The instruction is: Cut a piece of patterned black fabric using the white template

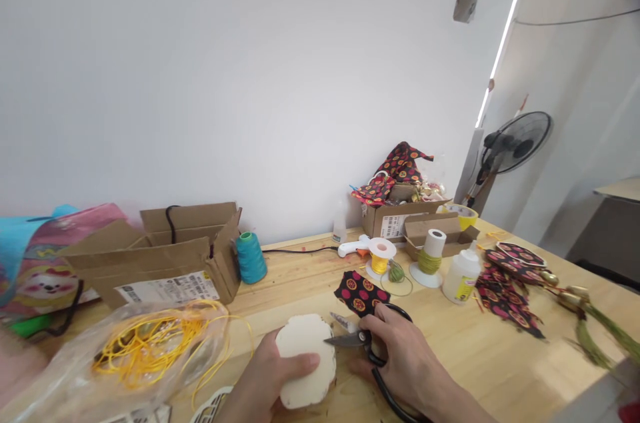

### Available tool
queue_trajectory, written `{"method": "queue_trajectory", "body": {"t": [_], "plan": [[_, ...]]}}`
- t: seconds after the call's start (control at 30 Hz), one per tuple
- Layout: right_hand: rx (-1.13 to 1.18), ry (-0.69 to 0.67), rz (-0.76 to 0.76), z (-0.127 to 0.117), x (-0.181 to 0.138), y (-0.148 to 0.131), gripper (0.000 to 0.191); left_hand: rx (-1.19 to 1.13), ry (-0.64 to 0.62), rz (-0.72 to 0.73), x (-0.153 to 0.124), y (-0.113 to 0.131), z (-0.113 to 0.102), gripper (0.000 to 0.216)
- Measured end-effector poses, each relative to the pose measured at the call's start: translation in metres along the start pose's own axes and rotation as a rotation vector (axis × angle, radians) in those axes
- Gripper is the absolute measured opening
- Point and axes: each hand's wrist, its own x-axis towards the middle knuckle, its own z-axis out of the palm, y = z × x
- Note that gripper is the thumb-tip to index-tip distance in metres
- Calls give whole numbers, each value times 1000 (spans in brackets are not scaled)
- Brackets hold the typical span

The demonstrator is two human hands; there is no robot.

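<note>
A cream, flat piece with a scalloped edge (303, 376) is in my left hand (260, 376), the thumb lying across its face. My right hand (405, 356) grips a pair of black-handled scissors (357, 339). Their blades stand apart, and the nearer blade's tip overlaps the right edge of the cream piece. Whether the blades bite into anything I cannot tell. Just beyond the scissors lies a scrap of dark fabric with red and orange round motifs (361, 291).
At left are a plastic bag of yellow cord (150, 350), a cardboard box (165, 270) and a teal thread cone (251, 258). A glue gun (354, 246), cord spools (429, 260), a glue bottle (461, 276) and patterned fabric pieces (505, 296) stand or lie to the right.
</note>
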Motion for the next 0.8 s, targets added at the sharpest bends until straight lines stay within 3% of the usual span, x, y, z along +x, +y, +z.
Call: {"method": "queue_trajectory", "body": {"t": [0.8], "plan": [[-50,58,67,2,0,3,34,47,45,-51,0,1,0,47]]}}
